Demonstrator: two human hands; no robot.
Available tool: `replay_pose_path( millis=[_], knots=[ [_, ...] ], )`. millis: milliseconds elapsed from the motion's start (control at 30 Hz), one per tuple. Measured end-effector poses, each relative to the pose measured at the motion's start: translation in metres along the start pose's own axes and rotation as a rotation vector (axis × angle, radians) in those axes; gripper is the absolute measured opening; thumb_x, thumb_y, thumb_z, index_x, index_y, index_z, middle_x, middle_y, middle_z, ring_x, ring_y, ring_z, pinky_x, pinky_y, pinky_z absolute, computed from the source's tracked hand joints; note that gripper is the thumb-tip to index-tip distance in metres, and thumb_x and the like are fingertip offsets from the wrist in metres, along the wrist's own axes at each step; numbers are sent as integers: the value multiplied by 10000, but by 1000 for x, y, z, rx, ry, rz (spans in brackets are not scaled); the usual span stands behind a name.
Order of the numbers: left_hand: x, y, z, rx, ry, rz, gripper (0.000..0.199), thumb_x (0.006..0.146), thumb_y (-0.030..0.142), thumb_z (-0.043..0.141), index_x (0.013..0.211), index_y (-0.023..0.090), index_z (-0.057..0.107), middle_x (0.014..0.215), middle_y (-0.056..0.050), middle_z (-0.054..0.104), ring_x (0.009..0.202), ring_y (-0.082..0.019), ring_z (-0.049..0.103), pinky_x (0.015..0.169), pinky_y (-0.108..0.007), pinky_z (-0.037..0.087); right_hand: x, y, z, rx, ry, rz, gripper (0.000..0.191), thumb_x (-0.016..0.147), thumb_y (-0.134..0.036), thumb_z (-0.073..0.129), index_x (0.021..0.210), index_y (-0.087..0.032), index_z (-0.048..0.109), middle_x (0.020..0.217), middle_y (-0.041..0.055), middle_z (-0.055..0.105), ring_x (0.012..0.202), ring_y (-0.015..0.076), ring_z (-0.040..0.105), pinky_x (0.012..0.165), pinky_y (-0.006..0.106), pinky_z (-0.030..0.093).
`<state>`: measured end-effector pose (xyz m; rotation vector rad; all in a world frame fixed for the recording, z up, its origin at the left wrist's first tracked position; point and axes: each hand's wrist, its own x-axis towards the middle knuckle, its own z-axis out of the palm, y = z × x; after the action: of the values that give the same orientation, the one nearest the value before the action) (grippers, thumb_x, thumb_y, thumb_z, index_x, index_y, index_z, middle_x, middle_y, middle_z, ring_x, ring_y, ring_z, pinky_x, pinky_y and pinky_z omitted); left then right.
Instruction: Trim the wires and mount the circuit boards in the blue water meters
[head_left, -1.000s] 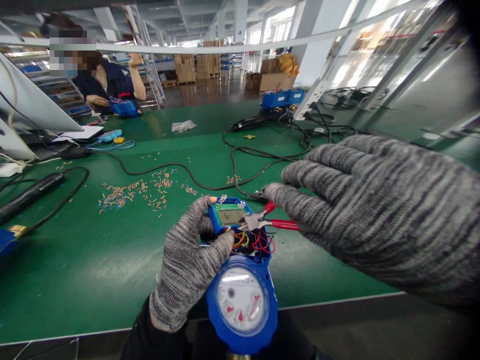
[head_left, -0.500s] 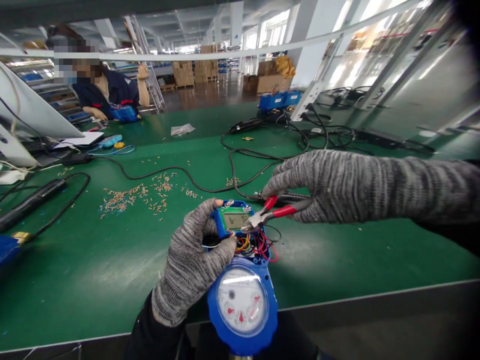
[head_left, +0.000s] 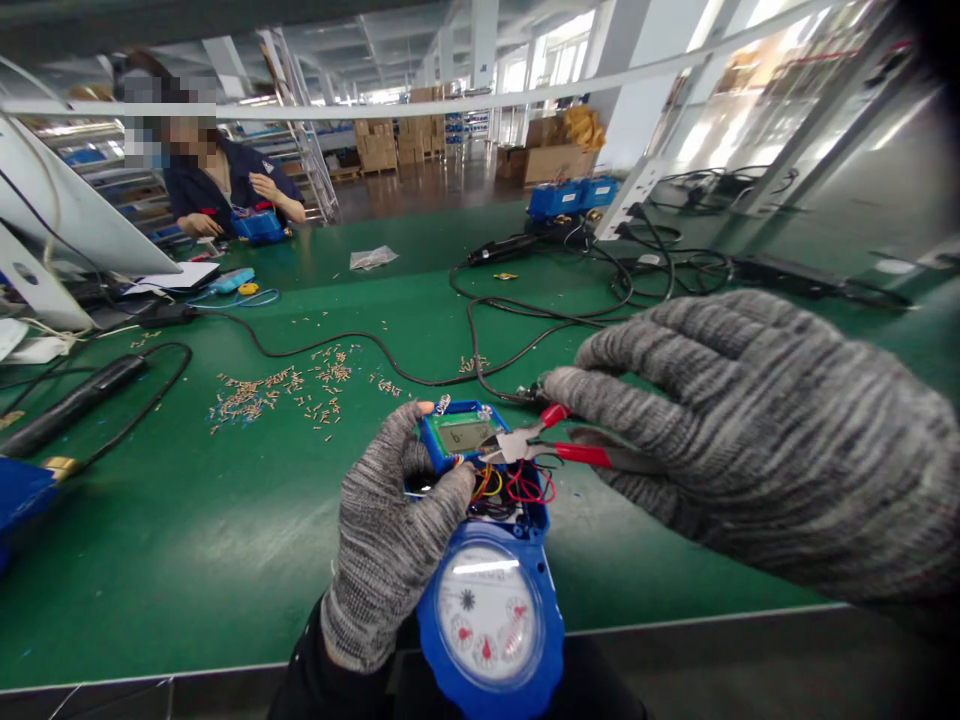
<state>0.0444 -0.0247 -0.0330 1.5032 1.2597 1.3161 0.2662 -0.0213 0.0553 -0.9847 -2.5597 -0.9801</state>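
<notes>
My left hand, in a grey knitted glove, grips the small blue display module of a water meter. The module has a lit-up grey screen on a green board and is tilted toward me. Below it, red, yellow and black wires spill from the open housing. The round dial with red pointers faces up nearer to me. My right hand, gloved alike, is closed on red-handled cutting pliers. Their jaws lie at the lower right edge of the module, over the wires; whether they touch is unclear.
Many tiny copper-coloured pieces lie scattered on the green bench. A black cable winds across it, and a black tool lies left. Blue meters stand at the back. A co-worker sits across, handling a blue meter.
My right hand has swung nearer to me, and the pliers now lie flatter, their jaws slightly left and still by the module. The co-worker's raised hand has come down toward their meter.
</notes>
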Motion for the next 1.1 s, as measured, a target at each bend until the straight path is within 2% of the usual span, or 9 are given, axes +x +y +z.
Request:
replay_pose_path(
  millis=[267, 567, 800, 967, 1100],
  knots=[
    [-5, -4, 3, 22, 29, -12, 459, 783, 267, 730, 1218, 191, 603, 970, -35, 766, 823, -183, 742, 799, -330, 633, -12, -16, -3, -79, 5, 36, 333, 826, -168, 607, 1150, -120, 663, 973, 189, 727, 816, 417, 656, 655, 539, 517],
    [-6, -1, 4, -3, 22, -24, 460, 795, 285, 735, 1224, 189, 597, 980, -44, 777, 837, -196, 751, 804, -340, 637, -8, -30, -10, -155, 9, 80, 337, 872, -91, 455, 1117, -107, 686, 989, 175, 754, 828, 371, 680, 684, 502, 503],
    [-7, -4, 3, -90, -2, -55, 475, 799, 283, 752, 1234, 191, 583, 999, -55, 786, 876, -203, 757, 804, -317, 632, -7, -33, -10, -152, -6, 102, 378, 878, -68, 398, 1085, -105, 712, 958, 170, 763, 793, 369, 696, 652, 503, 512],
    [-8, -3, 3, -69, 1, -44, 463, 802, 272, 748, 1231, 201, 590, 991, -41, 786, 880, -194, 754, 809, -306, 627, -3, -33, -11, -142, -6, 115, 415, 874, -49, 363, 1058, -100, 732, 937, 171, 767, 752, 375, 700, 605, 498, 516],
    [-6, -4, 2, -18, 2, -20, 452, 801, 277, 735, 1223, 194, 596, 951, -37, 781, 846, -198, 753, 783, -321, 632, -2, -29, -12, -128, -20, 114, 446, 893, -52, 336, 1011, -144, 756, 872, 141, 769, 698, 344, 690, 593, 475, 511]
  ],
)
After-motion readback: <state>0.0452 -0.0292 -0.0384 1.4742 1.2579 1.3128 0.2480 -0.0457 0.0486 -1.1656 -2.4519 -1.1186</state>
